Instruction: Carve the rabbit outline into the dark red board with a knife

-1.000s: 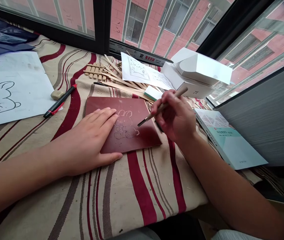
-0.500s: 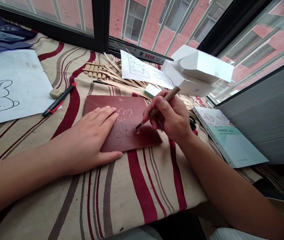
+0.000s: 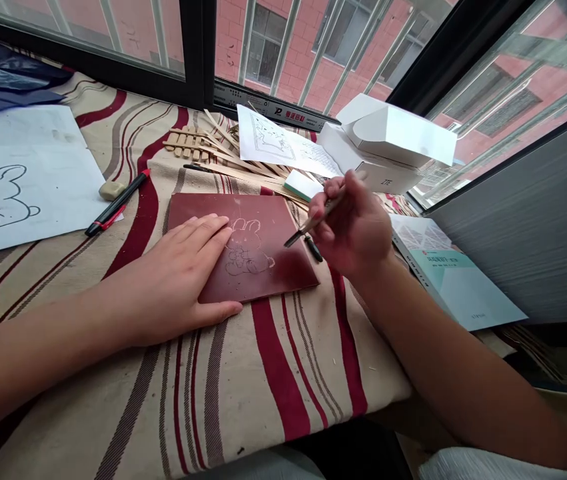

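Striped-cloth desk [image 3: 243,380]: by black-framed window [image 3: 198,57]
Flat dark-red board [image 3: 278,217]: near middle, under left hand [image 3: 178,280]
Left hand: fingers together, thumb spread
Right hand [image 3: 358,233]: fingers pinching slender brown metal-tipped tool [image 3: 303,232]
Risk: shifting board could cause slip

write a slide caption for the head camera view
Left hand resting on a reddish-brown board with a rabbit outline, right hand holding a slim tool over it.

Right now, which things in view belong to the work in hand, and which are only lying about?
Belonging:
marked board, under the left hand
thin tool, in the right hand
rabbit drawing, probably, as the board's marks resemble it

Lying about, apparently:
white box
book
wooden strips
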Available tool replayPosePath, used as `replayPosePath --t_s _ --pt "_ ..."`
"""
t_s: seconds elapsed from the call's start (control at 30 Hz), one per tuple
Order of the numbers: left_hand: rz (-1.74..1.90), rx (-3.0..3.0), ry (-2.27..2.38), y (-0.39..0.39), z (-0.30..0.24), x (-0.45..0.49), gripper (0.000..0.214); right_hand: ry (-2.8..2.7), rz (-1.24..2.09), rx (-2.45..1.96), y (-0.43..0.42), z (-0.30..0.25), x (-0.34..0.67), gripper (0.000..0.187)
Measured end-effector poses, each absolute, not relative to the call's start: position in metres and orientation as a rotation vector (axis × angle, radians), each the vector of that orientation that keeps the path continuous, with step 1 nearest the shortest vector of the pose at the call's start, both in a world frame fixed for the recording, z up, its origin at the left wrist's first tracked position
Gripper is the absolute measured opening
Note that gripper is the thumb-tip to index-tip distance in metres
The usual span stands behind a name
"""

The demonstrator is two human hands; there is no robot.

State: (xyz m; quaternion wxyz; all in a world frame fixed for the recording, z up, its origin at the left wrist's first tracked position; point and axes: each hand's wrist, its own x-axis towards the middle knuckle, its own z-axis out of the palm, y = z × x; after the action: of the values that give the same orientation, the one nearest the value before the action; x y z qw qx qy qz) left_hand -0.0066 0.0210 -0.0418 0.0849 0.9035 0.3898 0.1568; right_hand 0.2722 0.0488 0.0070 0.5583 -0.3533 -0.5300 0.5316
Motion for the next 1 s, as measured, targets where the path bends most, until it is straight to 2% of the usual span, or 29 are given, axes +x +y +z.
replayPosePath --t_s 0.17,0.33,0.6,0.77,1.0 --pt "0.452 2.697 1.172 0.022 -0.042 -0.007 0.111 -1.474 1.28 -0.82 0.057 0.02 0.252 0.058" --pt "0.485 2.73 1.171 0.023 -0.046 -0.01 0.113 -1.359 1.231 -0.779 0.079 0.009 0.229 0.067" --pt "0.472 2.733 1.19 0.021 -0.044 -0.01 0.112 -1.192 1.246 -0.831 0.08 -0.004 0.202 0.062" --pt "0.335 2.653 1.223 0.02 -0.03 -0.006 0.117 -1.178 1.183 -0.864 0.091 -0.011 0.195 0.059" --pt "0.465 2.71 1.203 0.019 -0.043 -0.009 0.113 -1.183 1.049 -0.925 0.095 -0.019 0.196 0.057"
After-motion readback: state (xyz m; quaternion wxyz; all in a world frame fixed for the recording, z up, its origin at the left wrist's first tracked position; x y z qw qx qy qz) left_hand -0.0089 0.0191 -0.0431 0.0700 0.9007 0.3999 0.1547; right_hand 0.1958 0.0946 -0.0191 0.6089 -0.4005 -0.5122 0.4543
